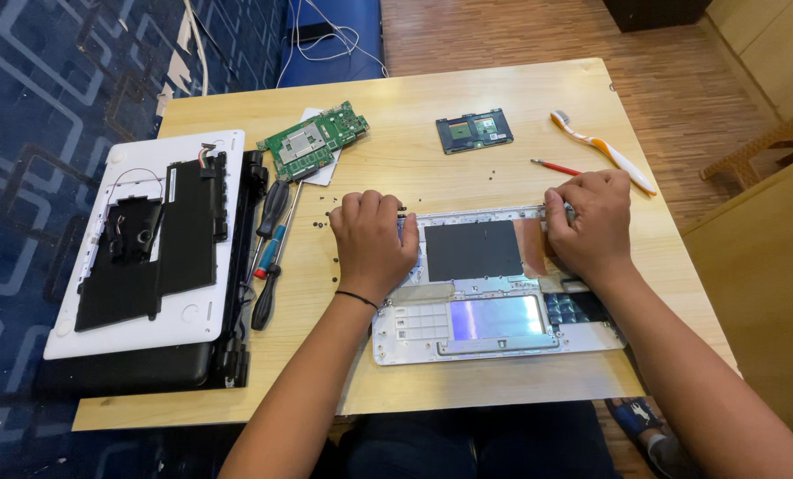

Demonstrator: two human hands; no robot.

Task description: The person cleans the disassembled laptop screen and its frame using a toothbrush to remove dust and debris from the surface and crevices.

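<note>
Pressing on the far edge of a silver laptop palm-rest frame [494,350], both hands work at its two far corners; the frame lies flat on the near middle of the wooden counter [503,106], inner side up, with a dark rectangular pad [473,250] and a shiny touchpad plate [496,318] showing. Left hand [372,241] — fingers curled together, knuckles up, tips on the frame's far-left corner; whether they pinch a small part there, I cannot tell. Right hand [592,222] — fingers likewise curled down over the far-right corner, clamped on the frame edge.

Risk, as a judgement: the thin frame could flex or a clip could snap if either hand bears down unevenly. Loose black screws [336,259] lie scattered just beside the left hand, and a sweep of the wrist could knock them off the counter.

Left of the hands lie screwdrivers [270,253] in a bundle, touching the opened laptop base [144,248] with its black battery. Farther off: a green circuit board [313,140], a small dark board [475,130], a red pencil [554,167], and a white-and-orange toothbrush [602,149] at far right, near the right hand.
</note>
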